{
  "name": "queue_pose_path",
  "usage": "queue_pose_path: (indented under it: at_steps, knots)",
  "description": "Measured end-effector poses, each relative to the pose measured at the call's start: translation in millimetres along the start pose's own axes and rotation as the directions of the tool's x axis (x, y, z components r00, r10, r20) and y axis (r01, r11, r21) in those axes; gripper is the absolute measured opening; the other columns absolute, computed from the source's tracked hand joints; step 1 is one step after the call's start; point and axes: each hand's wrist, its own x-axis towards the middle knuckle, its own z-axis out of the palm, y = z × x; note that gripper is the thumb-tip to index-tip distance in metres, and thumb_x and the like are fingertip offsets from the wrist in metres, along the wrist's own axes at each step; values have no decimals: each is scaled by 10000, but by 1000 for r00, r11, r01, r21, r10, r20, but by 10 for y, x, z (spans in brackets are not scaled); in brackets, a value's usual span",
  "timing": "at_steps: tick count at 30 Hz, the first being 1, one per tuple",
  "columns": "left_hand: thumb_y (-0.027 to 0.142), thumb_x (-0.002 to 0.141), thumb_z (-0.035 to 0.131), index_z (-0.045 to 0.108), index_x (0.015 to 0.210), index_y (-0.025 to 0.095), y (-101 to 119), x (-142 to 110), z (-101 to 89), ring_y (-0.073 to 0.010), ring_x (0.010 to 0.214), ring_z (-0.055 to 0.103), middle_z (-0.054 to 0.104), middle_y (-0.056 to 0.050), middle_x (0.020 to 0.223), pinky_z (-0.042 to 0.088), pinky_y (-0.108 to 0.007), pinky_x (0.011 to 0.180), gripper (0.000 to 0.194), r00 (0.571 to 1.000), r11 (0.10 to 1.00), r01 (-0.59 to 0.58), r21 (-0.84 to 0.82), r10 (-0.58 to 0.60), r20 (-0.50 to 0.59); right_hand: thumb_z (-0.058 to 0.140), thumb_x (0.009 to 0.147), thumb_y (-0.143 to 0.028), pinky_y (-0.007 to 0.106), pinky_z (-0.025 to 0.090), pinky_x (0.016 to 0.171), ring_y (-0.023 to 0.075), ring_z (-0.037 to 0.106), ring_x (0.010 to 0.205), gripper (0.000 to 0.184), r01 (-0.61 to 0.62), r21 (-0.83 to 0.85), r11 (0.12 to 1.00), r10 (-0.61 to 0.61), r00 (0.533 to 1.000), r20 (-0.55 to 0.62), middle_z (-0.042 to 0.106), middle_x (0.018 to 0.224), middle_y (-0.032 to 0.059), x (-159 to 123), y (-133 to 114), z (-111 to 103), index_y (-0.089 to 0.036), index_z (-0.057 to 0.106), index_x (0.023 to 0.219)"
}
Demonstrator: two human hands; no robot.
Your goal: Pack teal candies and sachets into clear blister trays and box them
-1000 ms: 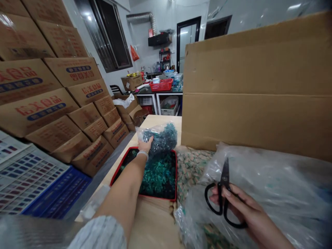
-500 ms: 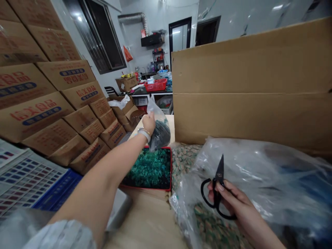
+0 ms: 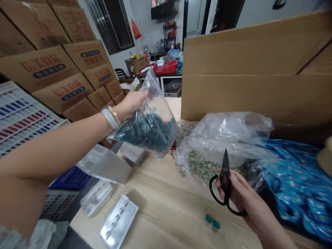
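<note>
- The left hand (image 3: 132,104) is clenching the gathered neck of a clear plastic bag (image 3: 145,131), lifting it above the table, with the arm stretched out from the left side of the view.
- Dark green pieces (image 3: 144,133) are settling in the bottom of the bag, which is hanging tilted and touching nothing else.
- Two bracelets (image 3: 110,118) are sitting on the left wrist.
- The right hand (image 3: 241,193) is grasping a pair of black-handled scissors (image 3: 225,183), holding them low over the table with the closed blades pointing up.
- A wooden table (image 3: 166,207) is stretching beneath both hands.
- Two small green pieces (image 3: 212,222) are lying on it, just beyond the scissors' handles.
- A crumpled plastic bag (image 3: 228,138) is lying behind the right hand, with green-and-tan wrapped pieces (image 3: 202,166) showing through and under it.
- Shiny blue wrappers (image 3: 295,173) are heaped to the right.
- Silver flat packs (image 3: 118,221) and a clear plastic pack (image 3: 97,197) are resting near the table's left edge.
- A tall cardboard sheet (image 3: 246,69) is standing behind the table.
- Stacked cardboard boxes (image 3: 62,69) are lining the left side, and a printed color chart (image 3: 26,117) is leaning in front of them.
</note>
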Motion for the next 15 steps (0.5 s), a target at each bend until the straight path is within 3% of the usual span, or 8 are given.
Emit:
queue_pose_path:
  at_steps: [2, 4, 8, 10, 12, 14, 15]
  knots:
    - [404, 768, 464, 452, 510, 143, -128, -285, -23, -64, 374, 351, 382, 31, 411, 298, -199, 430, 366, 999, 993, -35, 114, 31, 36, 485, 729, -503, 270, 397, 497, 140, 480, 535, 391, -26, 0, 1000, 26, 999, 33, 570, 716, 30, -197, 96, -15, -217, 499, 996]
    - [430, 761, 450, 465, 475, 148, -218, -594, -45, -77, 389, 374, 389, 25, 400, 296, -204, 432, 402, 988, 961, -149, 232, 134, 77, 455, 744, -514, 279, 400, 506, 147, 482, 544, 403, -64, 0, 998, 63, 996, 61, 572, 731, 36, -354, 209, -58, -210, 491, 1006]
    - [469, 733, 458, 547, 526, 179, -480, -1441, 44, -124, 536, 489, 517, -8, 521, 374, -238, 537, 367, 907, 817, -419, 396, 353, 231, 447, 757, -489, 273, 398, 499, 144, 479, 542, 377, -158, 15, 987, 157, 985, 73, 575, 726, 33, -566, 500, -179, -206, 477, 1005]
    - [457, 757, 417, 589, 596, 218, -818, -1964, 248, -160, 612, 538, 574, -41, 609, 406, -285, 595, 335, 862, 775, -468, 425, 294, 414, 485, 740, -458, 252, 389, 475, 134, 464, 525, 339, -200, 32, 979, 199, 980, 30, 571, 687, 19, -650, 657, -244, -211, 489, 972]
    - [428, 780, 356, 612, 676, 260, -1310, -2494, 559, -193, 629, 572, 599, -70, 663, 420, -335, 581, 323, 755, 741, -527, 416, 185, 629, 529, 715, -416, 232, 384, 458, 125, 457, 522, 304, -247, 72, 966, 249, 969, -12, 565, 669, 4, -731, 798, -310, -221, 503, 948]
    - [386, 790, 318, 622, 796, 278, -1841, -2975, 907, -227, 710, 599, 613, -93, 741, 435, -374, 595, 323, 664, 728, -537, 425, 55, 745, 547, 704, -389, 215, 386, 453, 117, 461, 532, 295, -299, 114, 948, 304, 952, -30, 568, 683, -5, -806, 915, -369, -230, 518, 951]
    - [376, 790, 305, 620, 841, 282, -2070, -3181, 1061, -239, 751, 602, 614, -102, 781, 439, -397, 616, 333, 677, 726, -509, 463, 5, 736, 544, 706, -388, 207, 387, 452, 114, 466, 538, 292, -323, 120, 939, 329, 943, -37, 571, 693, -6, -837, 963, -390, -229, 529, 951]
